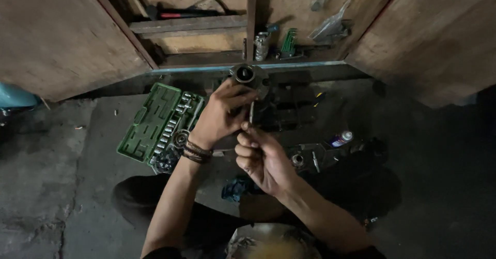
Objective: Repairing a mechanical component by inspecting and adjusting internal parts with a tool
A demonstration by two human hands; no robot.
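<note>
Hands both busy: left hand clamps the metal engine part, right hand pinches a thin tool; looks like it could slip sideways.

Bare concrete floor lies open to the left. Obstacles: green socket case just left of the hands, spray can and loose metal parts to the right, cabinet shelf directly ahead.

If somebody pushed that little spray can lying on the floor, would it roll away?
Probably. The spray can is round and lies on its side on the concrete floor, so a sideways nudge would likely roll it. It looks small, so probably light. Nearby metal parts might stop it soon.
</note>
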